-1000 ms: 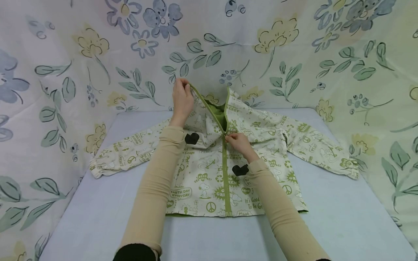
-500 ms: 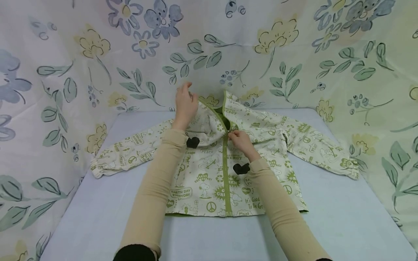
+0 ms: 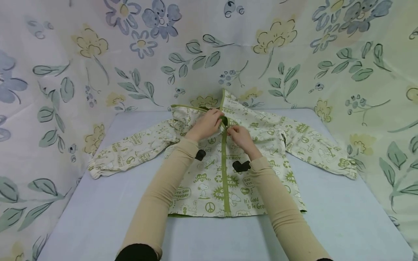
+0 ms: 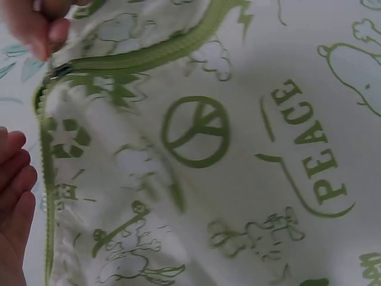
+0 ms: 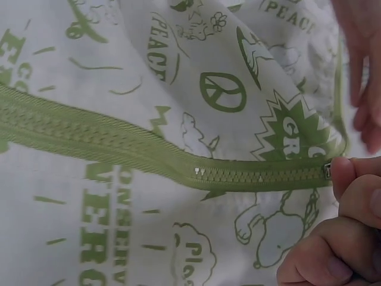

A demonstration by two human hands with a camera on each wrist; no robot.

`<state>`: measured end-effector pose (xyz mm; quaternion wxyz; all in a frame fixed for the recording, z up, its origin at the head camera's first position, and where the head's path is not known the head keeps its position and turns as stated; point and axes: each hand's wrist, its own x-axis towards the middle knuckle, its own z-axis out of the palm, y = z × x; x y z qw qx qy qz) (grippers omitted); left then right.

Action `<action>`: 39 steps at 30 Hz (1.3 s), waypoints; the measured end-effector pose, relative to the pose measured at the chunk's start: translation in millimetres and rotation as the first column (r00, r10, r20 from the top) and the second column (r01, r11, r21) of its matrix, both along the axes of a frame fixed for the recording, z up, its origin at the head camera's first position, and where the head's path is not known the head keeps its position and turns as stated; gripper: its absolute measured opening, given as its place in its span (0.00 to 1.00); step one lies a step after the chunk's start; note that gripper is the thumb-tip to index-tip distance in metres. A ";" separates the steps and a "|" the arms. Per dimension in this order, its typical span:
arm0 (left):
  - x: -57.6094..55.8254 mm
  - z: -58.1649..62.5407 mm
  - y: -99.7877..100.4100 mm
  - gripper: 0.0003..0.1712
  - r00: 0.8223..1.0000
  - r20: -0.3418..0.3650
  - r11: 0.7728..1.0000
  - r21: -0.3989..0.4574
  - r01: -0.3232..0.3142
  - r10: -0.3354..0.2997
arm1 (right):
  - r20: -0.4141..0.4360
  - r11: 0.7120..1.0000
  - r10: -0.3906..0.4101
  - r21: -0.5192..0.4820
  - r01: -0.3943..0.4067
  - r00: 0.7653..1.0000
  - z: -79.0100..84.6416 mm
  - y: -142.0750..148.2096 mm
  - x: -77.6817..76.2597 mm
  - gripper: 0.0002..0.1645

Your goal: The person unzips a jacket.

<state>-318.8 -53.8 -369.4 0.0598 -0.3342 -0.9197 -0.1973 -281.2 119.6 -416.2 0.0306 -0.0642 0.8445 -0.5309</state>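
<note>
A white jacket with a green cartoon print lies front up, both sleeves spread sideways. Its green zipper is fastened from the hem up to the chest; above that the edges part. The right hand pinches the pull at the zipper slider between thumb and finger. Close by, the left hand is over the upper left front, fingers extended near the unzipped edge and holding nothing. In the left wrist view, the fingers are beside the toothed edge. The left collar flap is folded down; the right flap stands up.
The jacket rests on a table with a pale cloth. A floral curtain hangs behind and along both sides. Small black shapes sit beside both wrists.
The left hand has let go of the upper left edge and come down and right, close to the slider. That flap has dropped. The right hand has drawn the slider slightly upward.
</note>
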 end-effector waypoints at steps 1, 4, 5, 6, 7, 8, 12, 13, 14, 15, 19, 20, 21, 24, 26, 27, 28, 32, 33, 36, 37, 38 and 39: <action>-0.5 -1.7 0.5 0.16 1.000 0.002 1.000 -0.011 0.004 -0.004 | -0.006 1.000 -0.003 0.001 0.003 1.000 1.8 -0.6 -0.1 0.19; -2.8 -4.5 0.5 0.14 1.000 0.000 0.999 -0.027 0.022 -0.022 | -0.012 1.000 -0.009 0.007 0.010 1.000 7.5 -2.1 0.0 0.19; -3.5 -4.5 0.3 0.13 0.999 -0.005 0.999 -0.034 0.031 -0.031 | -0.014 1.000 -0.012 0.003 0.012 1.000 9.2 -2.6 -0.1 0.19; -4.0 -4.1 -0.1 0.13 0.999 -0.006 0.998 -0.042 0.040 -0.040 | -0.016 1.000 -0.012 0.003 0.012 1.000 10.7 -2.9 -0.3 0.19; -4.3 -3.5 -0.5 0.13 0.999 -0.001 0.998 -0.047 0.049 -0.049 | -0.018 1.000 -0.010 0.004 0.010 1.000 12.0 -3.2 -0.8 0.18; -4.6 -3.1 -1.1 0.13 0.998 0.003 0.997 -0.057 0.055 -0.055 | -0.020 1.000 -0.008 0.004 0.008 1.000 13.0 -3.4 -1.3 0.18; -5.3 -3.9 -4.4 0.14 0.998 0.023 0.993 -0.098 0.063 -0.061 | -0.027 1.000 0.007 -0.003 -0.007 1.000 15.5 -4.4 -1.4 0.18; -5.8 -4.6 -5.3 0.14 0.998 0.022 0.993 -0.101 0.066 -0.064 | -0.026 1.000 0.011 -0.003 -0.011 1.000 15.9 -4.6 -1.0 0.18; -6.3 -5.5 -6.3 0.13 0.998 0.017 0.992 -0.104 0.069 -0.068 | -0.023 1.000 0.012 -0.006 -0.012 1.000 16.4 -4.9 -0.3 0.18; -6.8 -6.2 -7.1 0.12 0.997 0.013 0.992 -0.104 0.073 -0.072 | -0.020 1.000 0.012 -0.009 -0.012 1.000 16.5 -5.1 0.3 0.18; -8.1 -7.0 -9.2 0.09 0.996 0.003 0.993 -0.085 0.085 -0.085 | -0.010 1.000 0.012 -0.018 -0.012 1.000 15.1 -5.1 1.3 0.19; -8.3 -7.2 -9.6 0.08 0.996 0.001 0.993 -0.083 0.086 -0.086 | -0.008 1.000 0.011 -0.021 -0.011 1.000 14.1 -5.1 1.0 0.19; -8.7 -7.4 -9.8 0.08 0.996 -0.001 0.993 -0.081 0.086 -0.087 | -0.008 1.000 0.014 -0.018 -0.014 1.000 13.2 -4.9 0.9 0.19; -9.4 -7.6 -10.3 0.07 0.996 -0.009 0.994 -0.067 0.088 -0.088 | -0.001 1.000 0.027 -0.014 -0.028 1.000 9.9 -4.7 0.0 0.20; -9.8 -8.1 -10.6 0.06 0.996 -0.022 0.995 -0.063 0.083 -0.085 | 0.012 0.999 0.036 -0.002 -0.036 0.999 7.7 -4.5 0.0 0.20; -9.9 -8.3 -10.8 0.06 0.996 -0.029 0.995 -0.061 0.081 -0.083 | 0.017 0.999 0.041 0.003 -0.041 0.999 6.6 -4.5 0.1 0.20; -10.1 -8.5 -10.9 0.06 0.996 -0.035 0.995 -0.059 0.080 -0.082 | 0.021 0.999 0.043 0.005 -0.044 0.999 5.5 -4.5 0.3 0.20; -10.5 -8.6 -12.0 0.05 0.995 -0.051 0.995 -0.049 0.081 -0.084 | 0.016 0.999 0.049 0.022 -0.050 0.999 1.8 -4.2 0.5 0.20; -10.6 -8.5 -12.4 0.05 0.995 -0.048 0.996 -0.042 0.082 -0.084 | 0.015 0.998 0.055 0.029 -0.056 0.998 0.7 -4.0 0.2 0.20; -10.2 -7.5 -14.0 0.06 0.996 -0.035 0.996 -0.026 0.079 -0.080 | 0.023 0.996 0.069 0.049 -0.070 0.997 -2.5 -3.2 -0.8 0.20; -10.0 -7.2 -14.6 0.07 0.996 -0.032 0.997 -0.024 0.078 -0.079 | 0.028 0.996 0.073 0.053 -0.074 0.997 -3.4 -3.0 -1.1 0.20; -9.8 -6.8 -15.2 0.07 0.997 -0.028 0.997 -0.023 0.073 -0.074 | 0.034 0.995 0.077 0.060 -0.079 0.996 -4.1 -2.8 -1.3 0.20; -9.7 -6.5 -15.7 0.08 0.997 -0.024 0.997 -0.021 0.069 -0.070 | 0.039 0.995 0.077 0.063 -0.079 0.996 -4.8 -2.7 -1.3 0.20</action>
